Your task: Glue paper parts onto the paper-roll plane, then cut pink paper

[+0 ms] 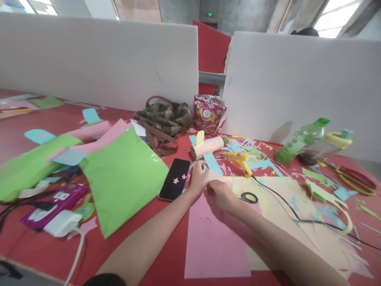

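Observation:
My left hand is closed in a pinch just right of a black phone, which carries small pink paper stars. Close beside it, my right hand is curled shut over the top of a pink paper sheet. Whatever the fingers hold is too small or hidden to make out. Beyond the hands lies a pale cardboard tube with a yellow paper tab. A yellow glue gun rests to its right. Scissors with a black handle lie by my right wrist, partly covered.
Green paper and a purple power strip lie left. Behind are a plaid bag, a snack pouch and white partitions. Right are cream sheets, a green bottle, red-handled pliers and paper scraps.

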Available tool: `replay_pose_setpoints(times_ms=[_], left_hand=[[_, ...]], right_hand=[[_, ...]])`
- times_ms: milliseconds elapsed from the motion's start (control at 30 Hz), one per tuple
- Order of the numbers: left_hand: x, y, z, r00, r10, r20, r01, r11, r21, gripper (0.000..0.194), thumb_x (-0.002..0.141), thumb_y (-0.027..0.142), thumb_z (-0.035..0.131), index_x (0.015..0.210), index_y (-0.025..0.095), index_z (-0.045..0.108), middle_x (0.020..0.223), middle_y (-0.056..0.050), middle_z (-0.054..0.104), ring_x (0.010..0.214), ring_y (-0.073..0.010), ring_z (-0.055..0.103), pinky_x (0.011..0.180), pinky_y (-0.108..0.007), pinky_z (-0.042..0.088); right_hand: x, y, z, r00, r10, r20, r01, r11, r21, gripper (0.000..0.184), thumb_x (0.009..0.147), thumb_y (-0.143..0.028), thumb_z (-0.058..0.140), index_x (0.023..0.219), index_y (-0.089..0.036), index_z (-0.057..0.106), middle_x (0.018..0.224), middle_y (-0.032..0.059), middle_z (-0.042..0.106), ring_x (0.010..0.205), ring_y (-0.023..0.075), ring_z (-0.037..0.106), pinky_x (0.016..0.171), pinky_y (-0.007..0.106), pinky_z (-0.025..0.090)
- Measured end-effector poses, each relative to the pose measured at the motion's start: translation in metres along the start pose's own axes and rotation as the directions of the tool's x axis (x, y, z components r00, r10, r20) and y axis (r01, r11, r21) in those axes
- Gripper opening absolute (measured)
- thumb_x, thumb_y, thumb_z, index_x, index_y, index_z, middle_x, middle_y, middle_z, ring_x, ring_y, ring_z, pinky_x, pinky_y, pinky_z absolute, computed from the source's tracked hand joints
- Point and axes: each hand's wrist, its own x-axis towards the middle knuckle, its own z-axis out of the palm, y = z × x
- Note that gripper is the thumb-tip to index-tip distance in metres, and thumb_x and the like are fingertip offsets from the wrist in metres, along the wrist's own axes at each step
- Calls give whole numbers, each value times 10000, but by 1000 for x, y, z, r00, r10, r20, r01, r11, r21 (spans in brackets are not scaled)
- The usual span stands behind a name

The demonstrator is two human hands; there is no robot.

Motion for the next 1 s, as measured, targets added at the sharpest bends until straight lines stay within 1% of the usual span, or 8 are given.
replay_pose_setpoints(times_ms=[133,233,333,500,600,700,867,1000], left_hand=[[10,11,-15,994,100,-53,-93,988,124,296,601,103,499,889,162,455,972,-85,458,1004,-231,413,885,-383,312],[32,16,-33,982,159,-102,-133,965,224,468,557,101,549,1003,117,407,1112,-151,374,1131,-303,267,946,-456,187],[59,16,-47,966,254,56,-248,840,482,652,520,194,631,1094,58,355,1202,-222,303,1165,-343,222,961,-450,161],[87,12,-51,948,216,235,-304,836,457,519,484,250,668,957,128,493,982,-138,548,964,-286,491,835,-340,362],[91,12,-53,948,172,267,-279,851,445,383,491,277,661,836,156,547,853,-94,607,835,-252,560,727,-287,416],[93,14,-60,967,120,223,-210,871,444,353,480,333,667,768,152,570,773,-81,624,762,-246,579,674,-287,429],[90,25,-82,997,35,69,-59,918,391,443,512,429,642,838,133,589,799,-88,637,764,-245,587,661,-306,443],[65,36,-103,1000,-9,29,1,964,267,482,570,440,608,945,141,568,884,-73,638,776,-211,596,659,-282,465]], right_hand=[[-12,7,-18,995,47,-83,-45,999,29,160,678,-29,408,648,-173,472,652,20,523,623,143,493,570,249,381],[-25,16,-29,987,93,-129,-87,995,55,138,687,-56,422,645,-179,466,643,13,525,594,141,501,548,249,389],[-40,24,-34,976,138,-170,-126,989,79,124,713,-95,424,637,-186,461,635,9,528,583,142,505,535,252,402],[-61,28,-34,965,165,-206,-142,982,125,123,717,-106,420,642,-194,462,614,7,534,569,146,523,526,251,421],[-70,26,-36,960,166,-227,-135,980,146,124,726,-111,411,664,-200,470,645,15,543,591,153,536,553,266,437],[-75,26,-39,951,176,-256,-137,977,160,123,735,-129,408,664,-203,475,662,21,545,612,157,548,572,272,447],[-79,29,-41,930,197,-311,-155,976,155,90,730,-162,427,676,-209,481,666,20,554,622,163,544,571,280,447],[-80,29,-44,909,213,-358,-172,975,143,84,730,-174,428,692,-208,495,692,31,577,639,168,544,585,286,440]])
